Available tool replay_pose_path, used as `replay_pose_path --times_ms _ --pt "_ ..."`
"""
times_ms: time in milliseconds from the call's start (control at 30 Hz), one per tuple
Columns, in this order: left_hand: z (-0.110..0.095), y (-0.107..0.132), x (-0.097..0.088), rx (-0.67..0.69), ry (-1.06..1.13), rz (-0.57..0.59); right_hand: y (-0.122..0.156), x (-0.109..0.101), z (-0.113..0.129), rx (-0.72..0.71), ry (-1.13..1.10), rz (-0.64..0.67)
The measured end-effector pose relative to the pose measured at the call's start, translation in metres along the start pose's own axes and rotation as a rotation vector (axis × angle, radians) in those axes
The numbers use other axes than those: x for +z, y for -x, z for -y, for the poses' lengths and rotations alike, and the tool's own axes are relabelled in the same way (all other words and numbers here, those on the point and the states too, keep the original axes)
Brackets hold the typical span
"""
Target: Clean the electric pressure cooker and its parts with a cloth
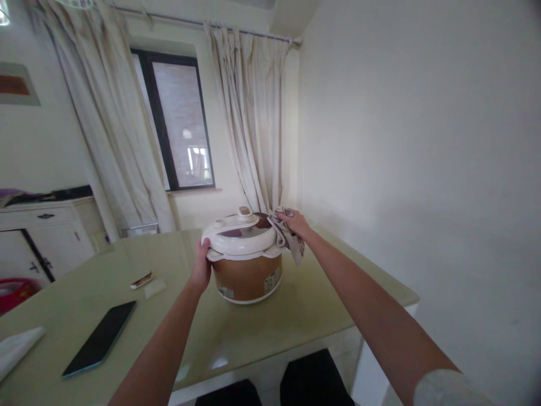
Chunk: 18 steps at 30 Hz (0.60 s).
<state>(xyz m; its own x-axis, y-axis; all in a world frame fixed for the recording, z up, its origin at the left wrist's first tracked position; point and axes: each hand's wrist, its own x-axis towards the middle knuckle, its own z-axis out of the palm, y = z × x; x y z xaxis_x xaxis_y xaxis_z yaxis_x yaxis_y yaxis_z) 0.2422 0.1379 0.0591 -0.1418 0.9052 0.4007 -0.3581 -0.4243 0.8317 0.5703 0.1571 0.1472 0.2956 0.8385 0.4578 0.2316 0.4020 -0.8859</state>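
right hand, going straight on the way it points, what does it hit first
Probably the cooker lid: the right hand, gripping a cloth, points left at its rim. Depth is unclear; it may pass behind.

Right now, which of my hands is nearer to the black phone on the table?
Left. The left hand grips the cooker at its lid, beyond and right of the phone. The right hand holds a cloth on the cooker's other side, farther away.

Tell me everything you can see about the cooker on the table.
The cooker stands upright on the green table. Its round body looks tan-brown with labels; the cream lid, shut, has a dark panel and knob. The left hand grips the lid's rim; the right hand holds a patterned cloth against its far side.
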Motion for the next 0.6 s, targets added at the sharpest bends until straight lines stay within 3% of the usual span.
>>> replay_pose_path --times_ms 167,300,367,467,533,600 --pt "0.003 -0.002 -0.001 -0.022 0.015 -0.020 0.002 0.002 -0.019 0.044 -0.035 -0.033" --pt "0.005 -0.002 -0.002 -0.058 0.029 -0.041 0.018 0.008 0.005 -0.159 0.097 -0.062" --pt "0.004 -0.001 -0.001 -0.057 0.025 -0.032 0.033 0.014 0.028 -0.359 0.258 0.042" --pt "0.003 -0.001 0.000 -0.040 0.023 -0.020 0.058 0.024 0.061 -0.641 0.526 0.301" --pt "0.001 0.000 0.001 -0.040 0.029 -0.018 0.066 0.028 0.074 -0.738 0.597 0.408" --pt "-0.001 0.000 0.000 -0.051 0.037 -0.017 0.063 0.028 0.077 -0.722 0.577 0.442"
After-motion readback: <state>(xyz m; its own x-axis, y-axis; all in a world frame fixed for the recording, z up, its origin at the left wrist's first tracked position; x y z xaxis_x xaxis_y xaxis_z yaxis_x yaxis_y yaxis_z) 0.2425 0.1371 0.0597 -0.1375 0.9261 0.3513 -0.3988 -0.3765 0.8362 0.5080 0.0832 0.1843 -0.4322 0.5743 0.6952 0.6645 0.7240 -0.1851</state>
